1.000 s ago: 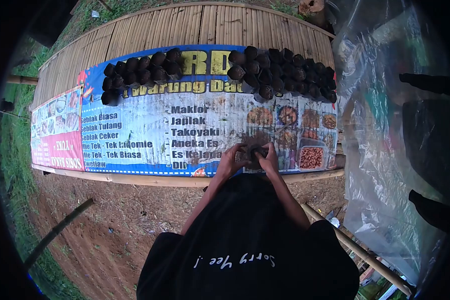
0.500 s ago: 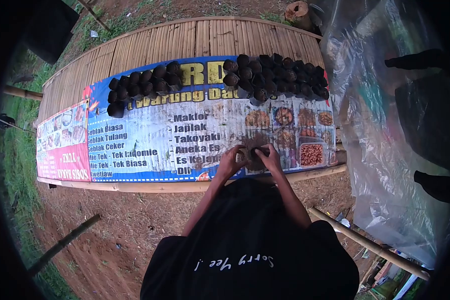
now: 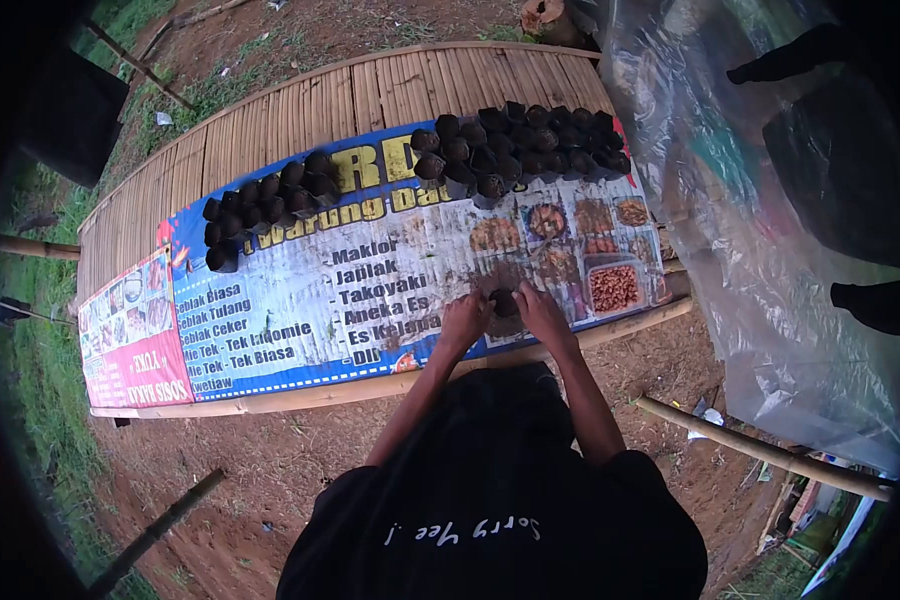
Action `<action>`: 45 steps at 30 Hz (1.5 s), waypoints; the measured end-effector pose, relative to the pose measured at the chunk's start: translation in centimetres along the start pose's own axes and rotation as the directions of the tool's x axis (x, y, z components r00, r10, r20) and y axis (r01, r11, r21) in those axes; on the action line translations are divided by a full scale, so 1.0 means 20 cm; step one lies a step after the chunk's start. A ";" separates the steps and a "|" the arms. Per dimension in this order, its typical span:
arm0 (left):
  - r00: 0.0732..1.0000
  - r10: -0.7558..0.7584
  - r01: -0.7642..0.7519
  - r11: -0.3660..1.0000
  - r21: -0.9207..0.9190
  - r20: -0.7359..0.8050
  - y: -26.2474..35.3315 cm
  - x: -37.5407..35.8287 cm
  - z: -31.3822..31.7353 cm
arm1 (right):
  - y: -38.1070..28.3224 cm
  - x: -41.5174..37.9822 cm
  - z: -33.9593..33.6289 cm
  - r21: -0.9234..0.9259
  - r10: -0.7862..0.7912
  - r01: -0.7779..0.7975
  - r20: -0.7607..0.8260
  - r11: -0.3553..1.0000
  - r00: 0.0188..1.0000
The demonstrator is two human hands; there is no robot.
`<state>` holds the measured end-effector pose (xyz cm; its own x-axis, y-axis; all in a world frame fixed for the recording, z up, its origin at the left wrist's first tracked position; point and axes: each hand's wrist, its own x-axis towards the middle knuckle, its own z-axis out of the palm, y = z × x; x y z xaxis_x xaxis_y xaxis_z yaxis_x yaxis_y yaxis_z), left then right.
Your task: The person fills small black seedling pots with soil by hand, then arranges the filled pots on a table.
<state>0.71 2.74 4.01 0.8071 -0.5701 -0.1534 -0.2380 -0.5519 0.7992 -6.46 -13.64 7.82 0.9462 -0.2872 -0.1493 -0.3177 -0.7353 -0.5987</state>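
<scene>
A small black planting bag (image 3: 503, 301) stands near the front edge of the printed banner (image 3: 270, 300). My left hand (image 3: 466, 321) pinches its left rim, and the fingers of my right hand (image 3: 544, 317) are closed on the right rim. The bag's opening faces up, dark inside; how much it holds I cannot make out. Loose brown soil (image 3: 505, 272) is smeared on the banner around it. Farther back, one group of soil-filled black bags (image 3: 270, 200) sits to the left, and a larger group (image 3: 515, 150) to the right.
The banner covers a bamboo-slat table (image 3: 370, 90) with a bamboo pole (image 3: 410, 386) along its front edge. Clear plastic sheeting (image 3: 730, 220) hangs at the right. Bamboo poles (image 3: 765, 447) stick out beside me over bare ground (image 3: 240, 460).
The camera view has tilted and shifted a little. My hands have drawn the bag's opening wider, and its dark mouth shows more clearly between them.
</scene>
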 end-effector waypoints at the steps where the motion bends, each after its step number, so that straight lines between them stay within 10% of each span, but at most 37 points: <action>1: 1.000 0.006 -0.005 1.000 0.009 -0.029 0.01 0.00 0.00 | 0.00 0.01 0.00 -0.007 -0.049 0.049 -0.013 0.999 0.999; 36: 0.971 0.068 0.013 0.943 0.331 -0.231 0.18 0.09 0.13 | 0.30 0.14 -0.01 0.280 -0.241 0.242 -0.037 0.929 0.970; 45: 0.954 -0.206 0.237 0.963 0.129 -0.217 0.25 0.03 0.13 | 0.20 0.20 -0.11 0.089 -0.289 0.292 -0.044 0.952 0.956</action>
<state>-1.40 -1.95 6.30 0.9363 -0.2985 -0.1848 -0.1077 -0.7452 0.6581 -3.98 -19.10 6.68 0.9938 -0.0897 0.0649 -0.0212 -0.7292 -0.6840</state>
